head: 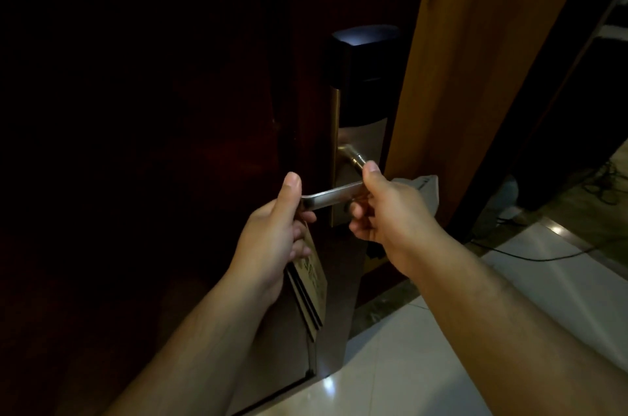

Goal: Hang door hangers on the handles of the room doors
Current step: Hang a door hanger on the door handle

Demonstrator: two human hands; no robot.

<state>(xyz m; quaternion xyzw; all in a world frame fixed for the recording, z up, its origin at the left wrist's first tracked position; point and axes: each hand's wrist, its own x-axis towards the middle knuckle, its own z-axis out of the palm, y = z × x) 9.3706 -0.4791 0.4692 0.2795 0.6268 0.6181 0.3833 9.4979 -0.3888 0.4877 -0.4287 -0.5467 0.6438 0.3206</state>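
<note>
Now, nearest us, the left hand (pixel 272 239) has its grip curled tight round a stack of door hangers (pixel 311 283), thumb up by the tip of the lever handle (pixel 334 194). The right hand (pixel 387 211) wraps the handle's inner end. A hanger in there? Can't tell. Best move, I'd say: slip one hanger's hole over the free tip, held level.

Both bare forearms reach forward. Left hand (pixel 272 235) curls its fingers round a stack of door hangers (pixel 311 283), thumb raised — right hand (pixel 384 208) sits further out, thumb on top, fingers curled under the handle (pixel 334 193).
</note>
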